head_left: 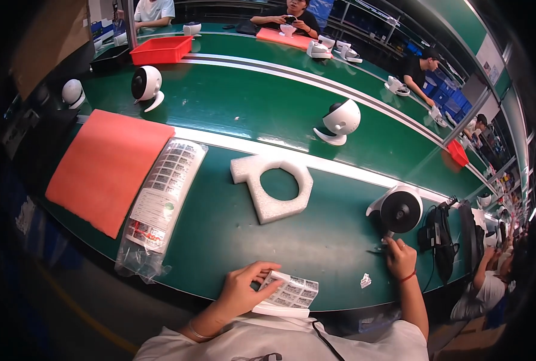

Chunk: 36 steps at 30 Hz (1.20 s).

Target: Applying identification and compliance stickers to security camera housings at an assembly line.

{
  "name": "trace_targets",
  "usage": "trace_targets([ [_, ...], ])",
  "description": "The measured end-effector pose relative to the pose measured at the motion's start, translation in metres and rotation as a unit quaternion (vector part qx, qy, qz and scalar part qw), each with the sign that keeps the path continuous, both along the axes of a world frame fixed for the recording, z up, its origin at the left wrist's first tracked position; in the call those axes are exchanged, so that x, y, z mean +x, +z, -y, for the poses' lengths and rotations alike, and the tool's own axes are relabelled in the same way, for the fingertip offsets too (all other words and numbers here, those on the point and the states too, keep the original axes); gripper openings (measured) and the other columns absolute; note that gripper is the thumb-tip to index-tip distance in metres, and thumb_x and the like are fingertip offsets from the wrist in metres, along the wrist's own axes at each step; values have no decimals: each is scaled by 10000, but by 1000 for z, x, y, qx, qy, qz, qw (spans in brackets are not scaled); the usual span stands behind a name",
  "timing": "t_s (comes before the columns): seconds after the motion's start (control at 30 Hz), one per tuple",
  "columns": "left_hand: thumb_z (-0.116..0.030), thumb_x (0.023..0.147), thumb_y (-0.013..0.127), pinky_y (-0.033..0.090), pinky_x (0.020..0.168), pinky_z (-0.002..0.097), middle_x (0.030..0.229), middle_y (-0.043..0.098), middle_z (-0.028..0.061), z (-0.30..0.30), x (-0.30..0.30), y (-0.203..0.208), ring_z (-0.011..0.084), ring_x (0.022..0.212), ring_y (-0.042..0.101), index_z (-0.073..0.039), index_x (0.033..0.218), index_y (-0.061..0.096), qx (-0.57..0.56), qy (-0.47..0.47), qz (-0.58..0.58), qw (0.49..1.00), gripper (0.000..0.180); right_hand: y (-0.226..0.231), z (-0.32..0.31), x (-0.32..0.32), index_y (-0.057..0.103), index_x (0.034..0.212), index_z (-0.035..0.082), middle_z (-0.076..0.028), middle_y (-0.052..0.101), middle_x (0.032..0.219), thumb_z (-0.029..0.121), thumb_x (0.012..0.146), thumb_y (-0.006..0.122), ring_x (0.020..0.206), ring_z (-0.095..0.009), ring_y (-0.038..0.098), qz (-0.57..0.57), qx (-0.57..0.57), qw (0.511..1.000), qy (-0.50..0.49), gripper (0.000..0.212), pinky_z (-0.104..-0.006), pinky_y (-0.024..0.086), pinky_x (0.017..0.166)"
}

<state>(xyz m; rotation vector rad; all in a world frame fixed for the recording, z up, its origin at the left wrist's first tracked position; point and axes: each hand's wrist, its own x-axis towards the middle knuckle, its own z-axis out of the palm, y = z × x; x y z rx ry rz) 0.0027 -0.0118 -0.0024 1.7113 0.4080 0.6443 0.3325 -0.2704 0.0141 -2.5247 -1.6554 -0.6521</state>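
Note:
My left hand [250, 289] pinches a sheet of printed labels [292, 291] at the table's front edge, between thumb and fingers. Below that sheet, a white flat piece [281, 310] shows near my body. On the right, my right hand [401, 257] is closed, its fingertips just in front of a white round camera [400, 209] with a black face. What those fingertips hold is small and partly hidden; I cannot make it out. A small white scrap with print [366, 280] lies on the table left of my right wrist.
A white foam cutout [253, 180] lies mid-table. At left are an orange foam sheet [108, 168] and a plastic bag of label sheets [162, 198]. Black adapters and cables [441, 237] lie at right. More cameras [341, 119] stand on the green belt [238, 102]; co-workers sit beyond.

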Motion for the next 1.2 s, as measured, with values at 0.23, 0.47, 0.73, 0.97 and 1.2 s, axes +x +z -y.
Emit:
trace_targets([
  [0.23,-81,788,758,563,673,253,907,703,117,0,1,0,137,771,691,-32,1079,648,-6,0,-14,1000,315,-12,3,38,661,1040,113,-117,618,1077,22,704,641,734,-323,642,-20,-29,998,-58,349,-403,523,600],
  [0.47,-86,790,757,562,676,253,908,704,116,1,2,1,137,770,692,-35,1071,650,4,8,-17,1000,305,-8,-33,23,643,936,87,-125,628,1045,39,710,644,719,-343,637,-40,-8,998,-39,231,-425,523,596],
  [0.73,-87,794,755,561,680,252,915,704,116,1,2,1,143,795,695,-35,1071,649,0,11,-21,1000,302,11,-82,-21,634,918,96,-79,612,906,106,667,728,630,-273,611,-6,68,998,11,269,-372,495,550],
  [0.97,-85,797,751,561,692,257,920,705,113,0,1,2,147,808,696,-34,1076,644,-2,9,-18,1000,304,50,-110,-21,655,895,46,-91,550,790,4,700,722,622,-272,602,-6,153,984,91,210,-351,475,549],
  [1.2,-85,799,750,554,684,256,934,701,113,1,-1,2,145,801,687,-34,1089,636,-12,13,-14,1000,316,118,-160,-45,617,933,36,-92,549,826,-19,759,687,646,-257,622,-106,113,968,197,195,-340,481,587],
])
